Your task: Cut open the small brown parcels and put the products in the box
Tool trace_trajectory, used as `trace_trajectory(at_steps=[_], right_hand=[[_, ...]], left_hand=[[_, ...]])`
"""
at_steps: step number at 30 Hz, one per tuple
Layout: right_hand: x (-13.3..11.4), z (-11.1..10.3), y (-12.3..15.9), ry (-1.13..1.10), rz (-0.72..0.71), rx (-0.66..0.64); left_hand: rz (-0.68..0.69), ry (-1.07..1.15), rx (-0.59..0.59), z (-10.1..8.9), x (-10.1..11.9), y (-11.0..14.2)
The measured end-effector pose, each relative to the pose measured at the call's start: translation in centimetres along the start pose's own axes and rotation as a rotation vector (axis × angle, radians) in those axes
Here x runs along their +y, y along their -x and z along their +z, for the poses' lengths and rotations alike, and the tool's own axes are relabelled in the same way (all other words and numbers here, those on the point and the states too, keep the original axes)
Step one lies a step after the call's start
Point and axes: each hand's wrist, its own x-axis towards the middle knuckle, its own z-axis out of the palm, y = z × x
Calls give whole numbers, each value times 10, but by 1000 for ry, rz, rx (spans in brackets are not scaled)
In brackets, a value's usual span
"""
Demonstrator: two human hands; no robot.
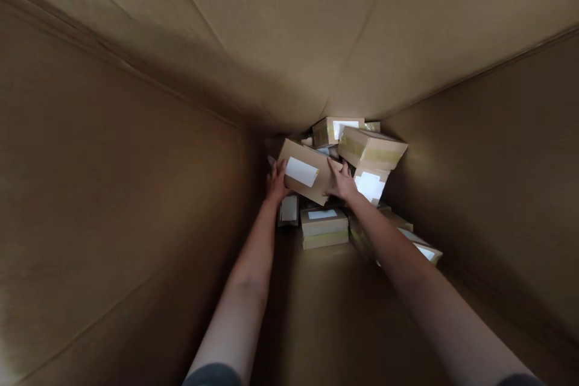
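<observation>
Both my hands grip a brown cardboard box with a white label on its upper face, and it tilts down toward the right. My left hand is closed on its left end. At the right end, my right hand has its thumb and fingers over the edge. Just below sits another labelled cardboard box with yellowish tape along its side. To the right, a taped box leans on top of a box with a white label. The undersides of the fingers are hidden.
Tall cardboard walls surround the pile, with a left wall, a right wall and a far wall. Farther back is a labelled box. A small box stands at the left, and more boxes lie under my right forearm.
</observation>
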Motion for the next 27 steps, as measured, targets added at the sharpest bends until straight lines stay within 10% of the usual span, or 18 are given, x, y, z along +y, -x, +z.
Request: trace_trajectory(at_steps=[5, 10, 27], right_hand=[[-11, -1, 17, -68, 15, 12], [-35, -48, 54, -47, 24, 12], [-221, -309, 309, -121, 5, 171]], left_hand=[[-22, -24, 54, -8, 9, 22], [-9, -67, 139, -47, 37, 71], [264, -218, 569, -321, 142, 342]])
